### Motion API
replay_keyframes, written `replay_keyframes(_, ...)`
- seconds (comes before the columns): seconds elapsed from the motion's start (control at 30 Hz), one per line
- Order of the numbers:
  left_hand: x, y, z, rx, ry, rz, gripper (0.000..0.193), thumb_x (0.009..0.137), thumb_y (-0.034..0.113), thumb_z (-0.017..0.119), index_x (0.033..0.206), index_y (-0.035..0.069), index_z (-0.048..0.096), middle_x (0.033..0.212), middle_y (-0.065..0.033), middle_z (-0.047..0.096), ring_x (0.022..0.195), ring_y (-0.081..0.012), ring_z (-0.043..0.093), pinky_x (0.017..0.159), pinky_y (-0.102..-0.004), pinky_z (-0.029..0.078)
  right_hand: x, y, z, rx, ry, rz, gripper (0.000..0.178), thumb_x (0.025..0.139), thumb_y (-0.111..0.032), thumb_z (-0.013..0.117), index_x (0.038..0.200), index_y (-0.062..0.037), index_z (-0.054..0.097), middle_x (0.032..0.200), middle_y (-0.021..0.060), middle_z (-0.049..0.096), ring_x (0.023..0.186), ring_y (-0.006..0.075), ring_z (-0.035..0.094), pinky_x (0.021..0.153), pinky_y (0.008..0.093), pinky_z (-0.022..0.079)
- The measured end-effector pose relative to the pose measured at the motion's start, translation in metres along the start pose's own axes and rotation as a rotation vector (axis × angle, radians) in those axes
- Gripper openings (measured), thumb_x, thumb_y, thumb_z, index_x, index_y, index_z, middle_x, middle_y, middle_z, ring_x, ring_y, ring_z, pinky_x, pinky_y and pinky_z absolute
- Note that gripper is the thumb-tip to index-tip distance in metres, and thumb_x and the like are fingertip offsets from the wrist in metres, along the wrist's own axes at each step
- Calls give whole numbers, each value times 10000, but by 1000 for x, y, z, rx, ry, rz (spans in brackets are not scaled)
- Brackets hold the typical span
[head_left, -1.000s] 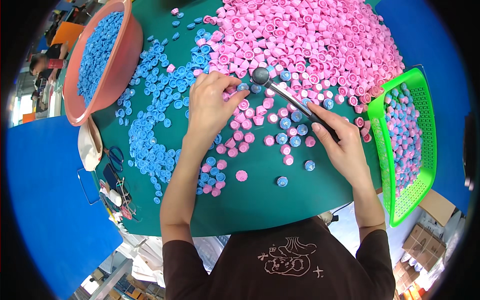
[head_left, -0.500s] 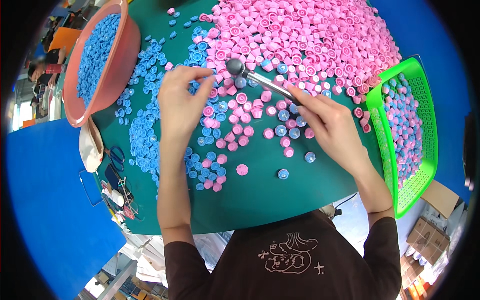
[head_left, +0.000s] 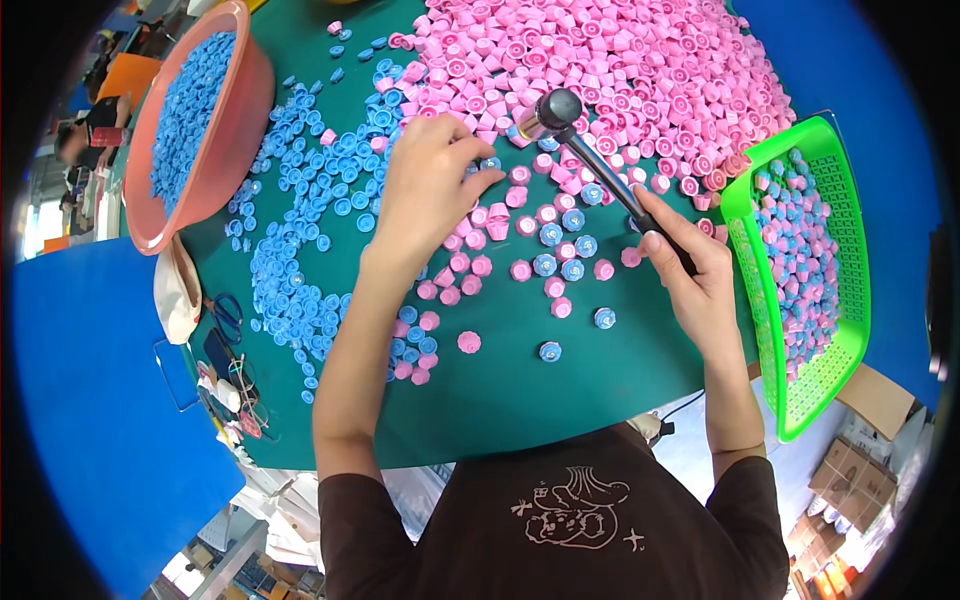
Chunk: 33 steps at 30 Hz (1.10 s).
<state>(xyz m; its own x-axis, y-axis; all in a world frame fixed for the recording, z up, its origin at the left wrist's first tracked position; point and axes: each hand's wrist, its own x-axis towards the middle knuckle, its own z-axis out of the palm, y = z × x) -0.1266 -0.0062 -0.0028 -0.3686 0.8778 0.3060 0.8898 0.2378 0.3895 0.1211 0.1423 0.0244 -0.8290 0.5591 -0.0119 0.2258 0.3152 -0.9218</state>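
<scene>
My right hand grips a small hammer by its dark handle, the fingers wrapped near its end. The hammer's black-and-silver head is raised over the pink pieces. My left hand reaches in among the pieces, thumb and forefinger closing around a blue-topped piece. Its other fingers are curled and partly hidden. Just right of the left hand lie several pink cups capped with blue lids. Loose pink cups are scattered between the two hands.
A large heap of pink cups covers the far table. Loose blue lids spread at left below a tilted salmon basin of lids. A green basket of capped pieces stands right. Scissors and glasses lie at the left edge.
My left hand has moved right, to the blue-topped piece. The right hand has shifted right and down, and the hammer has swung so that its head is farther right and higher.
</scene>
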Motion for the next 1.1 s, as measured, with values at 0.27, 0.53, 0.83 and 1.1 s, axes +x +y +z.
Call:
replay_keyframes(0.27,-44,2,-12,-83,80,-115,261,690,199,832,910,80,758,830,-29,568,836,-216,508,738,-350,414,0,-4,5,-94,-70,-67,377,958,-104,617,1331,-48,601,963,41,698,792,76,568,747,226,455)
replay_keyframes(0.53,-43,1,-9,-102,59,-131,272,680,211,838,902,75,759,831,-43,579,831,-232,523,737,-365,445,-6,-4,13,-91,-97,-68,386,941,-74,629,1326,-52,606,960,62,691,785,97,557,720,233,449)
replay_keyframes(0.83,-66,-20,-65,-107,320,-352,191,748,127,811,924,80,754,849,-37,641,808,-173,577,724,-309,452,-4,-28,32,-248,-47,-303,410,902,-49,636,1304,-135,636,730,97,566,574,205,547,553,348,457)
replay_keyframes(1.1,-127,-82,-99,131,253,-547,145,795,154,767,919,80,750,881,-70,685,813,-211,618,742,-325,474,1,-8,33,-153,-64,-191,372,934,-38,599,1304,-72,626,830,80,648,651,118,531,619,285,447)
